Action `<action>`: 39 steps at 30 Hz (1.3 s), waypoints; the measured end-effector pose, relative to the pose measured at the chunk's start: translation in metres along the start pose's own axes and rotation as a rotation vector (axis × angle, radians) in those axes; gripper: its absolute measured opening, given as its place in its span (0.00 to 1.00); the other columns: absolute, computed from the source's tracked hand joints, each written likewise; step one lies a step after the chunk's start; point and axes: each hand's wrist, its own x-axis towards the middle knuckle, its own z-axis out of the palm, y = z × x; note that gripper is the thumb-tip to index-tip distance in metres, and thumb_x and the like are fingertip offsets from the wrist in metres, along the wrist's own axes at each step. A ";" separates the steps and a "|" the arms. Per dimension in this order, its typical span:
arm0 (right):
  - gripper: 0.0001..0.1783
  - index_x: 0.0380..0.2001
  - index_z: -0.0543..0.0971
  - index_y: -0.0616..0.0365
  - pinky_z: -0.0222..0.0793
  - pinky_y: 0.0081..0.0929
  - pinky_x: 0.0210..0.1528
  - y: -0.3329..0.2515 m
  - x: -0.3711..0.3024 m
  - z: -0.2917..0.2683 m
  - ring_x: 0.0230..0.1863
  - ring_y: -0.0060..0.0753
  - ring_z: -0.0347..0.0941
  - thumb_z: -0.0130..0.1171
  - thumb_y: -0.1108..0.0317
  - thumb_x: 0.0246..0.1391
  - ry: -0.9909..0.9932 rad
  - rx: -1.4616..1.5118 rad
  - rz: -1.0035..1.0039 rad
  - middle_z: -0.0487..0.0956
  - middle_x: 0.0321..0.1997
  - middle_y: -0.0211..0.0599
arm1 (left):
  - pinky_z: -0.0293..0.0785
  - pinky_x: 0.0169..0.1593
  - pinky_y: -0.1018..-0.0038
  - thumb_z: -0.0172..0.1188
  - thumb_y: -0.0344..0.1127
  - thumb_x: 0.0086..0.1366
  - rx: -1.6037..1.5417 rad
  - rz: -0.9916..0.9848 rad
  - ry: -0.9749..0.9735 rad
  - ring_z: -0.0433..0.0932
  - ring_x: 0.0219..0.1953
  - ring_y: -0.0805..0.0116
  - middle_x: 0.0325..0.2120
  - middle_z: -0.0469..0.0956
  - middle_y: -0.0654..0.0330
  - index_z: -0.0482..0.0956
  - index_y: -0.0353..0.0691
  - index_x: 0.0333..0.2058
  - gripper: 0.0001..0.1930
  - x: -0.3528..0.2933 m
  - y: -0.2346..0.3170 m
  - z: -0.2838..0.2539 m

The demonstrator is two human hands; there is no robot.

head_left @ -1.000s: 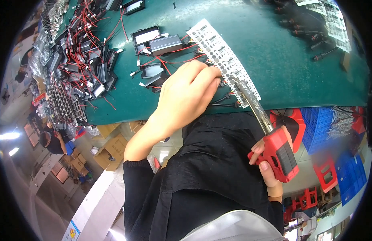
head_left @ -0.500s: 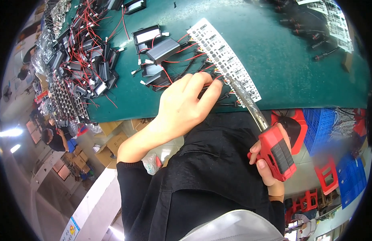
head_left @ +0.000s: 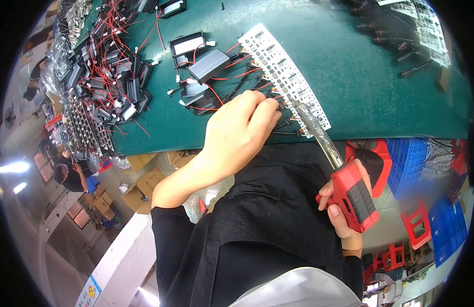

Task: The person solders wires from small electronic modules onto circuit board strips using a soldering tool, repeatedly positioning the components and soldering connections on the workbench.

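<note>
My right hand [head_left: 344,204] is closed round the red and black grip of a gun-style soldering iron [head_left: 319,130]. Its metal barrel slants up to the lower part of a white circuit board strip [head_left: 283,66], with the tip over the board's left edge. My left hand [head_left: 239,130] is closed beside that edge, its fingers curled together among the thin wires and black cables [head_left: 285,123] there. Whatever sits between its fingertips is hidden. Red wires run from the strip's edge to a black metal case [head_left: 209,65] lying left of it.
A tangled heap of black cases with red wires [head_left: 114,77] covers the green table's [head_left: 349,66] left side. More white boards [head_left: 431,38] and black cables [head_left: 413,66] lie at the far right. A red stool [head_left: 383,166] and blue crate [head_left: 405,163] stand below the table's edge.
My left hand has drawn in slightly to the left and its fingers have curled closer together. The soldering iron has barely shifted, and the board strip has moved a hair to the left.
</note>
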 end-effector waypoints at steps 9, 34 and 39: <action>0.40 0.61 0.56 0.73 0.72 0.24 0.34 -0.001 0.000 0.002 0.24 0.25 0.76 0.60 0.67 0.48 0.010 -0.009 0.058 0.80 0.28 0.37 | 0.71 0.26 0.72 0.67 0.26 0.50 -0.019 0.039 0.086 0.75 0.23 0.63 0.24 0.74 0.60 0.77 0.38 0.30 0.09 0.005 0.004 0.000; 0.41 0.62 0.53 0.71 0.73 0.23 0.31 -0.002 0.003 0.003 0.24 0.26 0.76 0.60 0.69 0.49 -0.005 0.055 0.003 0.79 0.31 0.41 | 0.70 0.26 0.72 0.65 0.32 0.52 0.160 0.046 -0.099 0.74 0.24 0.66 0.22 0.70 0.64 0.75 0.42 0.26 0.07 0.017 0.006 -0.011; 0.41 0.62 0.53 0.71 0.73 0.23 0.31 -0.003 0.002 0.003 0.23 0.26 0.76 0.60 0.68 0.49 -0.002 0.032 0.030 0.79 0.30 0.40 | 0.70 0.26 0.73 0.65 0.31 0.52 0.142 0.053 -0.090 0.74 0.24 0.66 0.23 0.71 0.64 0.75 0.42 0.27 0.07 0.016 0.005 -0.011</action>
